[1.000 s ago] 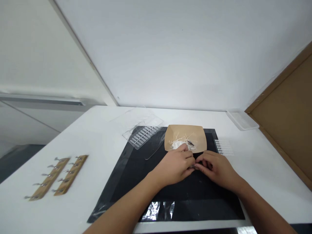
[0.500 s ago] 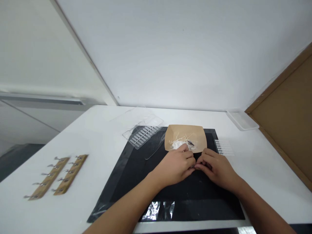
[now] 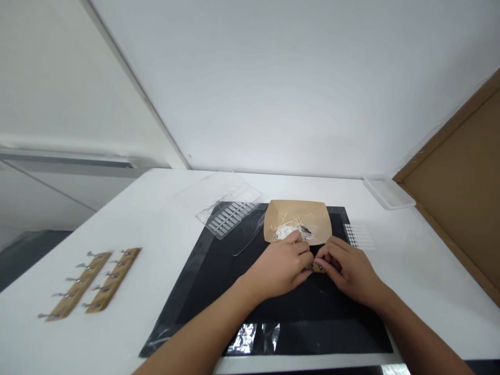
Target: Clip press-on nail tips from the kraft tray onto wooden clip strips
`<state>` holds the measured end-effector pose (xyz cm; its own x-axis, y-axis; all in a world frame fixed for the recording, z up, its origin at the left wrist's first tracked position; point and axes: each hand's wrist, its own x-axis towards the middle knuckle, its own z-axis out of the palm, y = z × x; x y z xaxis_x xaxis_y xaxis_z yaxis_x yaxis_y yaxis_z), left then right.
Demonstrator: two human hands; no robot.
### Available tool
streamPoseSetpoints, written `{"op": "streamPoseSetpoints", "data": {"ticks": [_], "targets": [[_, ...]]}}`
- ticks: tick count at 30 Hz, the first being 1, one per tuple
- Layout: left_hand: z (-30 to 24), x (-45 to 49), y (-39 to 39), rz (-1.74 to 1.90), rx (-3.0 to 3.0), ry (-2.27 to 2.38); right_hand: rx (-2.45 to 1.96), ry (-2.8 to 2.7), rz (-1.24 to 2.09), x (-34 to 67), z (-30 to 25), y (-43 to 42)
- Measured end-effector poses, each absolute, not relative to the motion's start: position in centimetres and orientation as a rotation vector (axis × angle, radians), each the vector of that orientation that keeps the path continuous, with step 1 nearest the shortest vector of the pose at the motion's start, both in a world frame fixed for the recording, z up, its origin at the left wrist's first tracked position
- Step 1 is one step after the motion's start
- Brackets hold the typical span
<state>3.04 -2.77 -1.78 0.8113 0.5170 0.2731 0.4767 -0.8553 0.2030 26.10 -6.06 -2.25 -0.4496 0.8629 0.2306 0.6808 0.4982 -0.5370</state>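
Observation:
At the front of the kraft paper tray (image 3: pixel 324 216), both hands are close together over the black mat (image 3: pixel 289 307). Between their fingertips shows a small wooden piece (image 3: pixel 318 268) with a shiny metal stud. My left hand (image 3: pixel 287 263) is closed, its fingertips pinched at the left end of the piece and covering it. Thumb and fingers of my right hand (image 3: pixel 346 265) are pinched at its right side. Most of the piece is hidden by the fingers. White scraps and thin wooden sticks (image 3: pixel 291 226) lie in the tray.
Two wooden strips with upright metal clips (image 3: pixel 113 281) lie on the white table at left. A clear nail-tip sheet (image 3: pixel 230 216) and a thin curved tool (image 3: pixel 250 244) lie left of the tray. White dot stickers (image 3: pixel 359 237) and a clear plastic box (image 3: pixel 388 194) are at right.
The small wooden piece with its stud now shows between the fingertips, where it was mostly covered before. My right fingers have shifted slightly; the arms stay in place.

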Motion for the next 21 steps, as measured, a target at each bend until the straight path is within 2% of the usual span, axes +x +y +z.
{"op": "streamPoseSetpoints", "data": {"ticks": [21], "targets": [[-1.79,3.03,-2.74,0.443,2.878,0.787,-1.122,-2.338,0.508,26.21,-2.10,-6.19]]}}
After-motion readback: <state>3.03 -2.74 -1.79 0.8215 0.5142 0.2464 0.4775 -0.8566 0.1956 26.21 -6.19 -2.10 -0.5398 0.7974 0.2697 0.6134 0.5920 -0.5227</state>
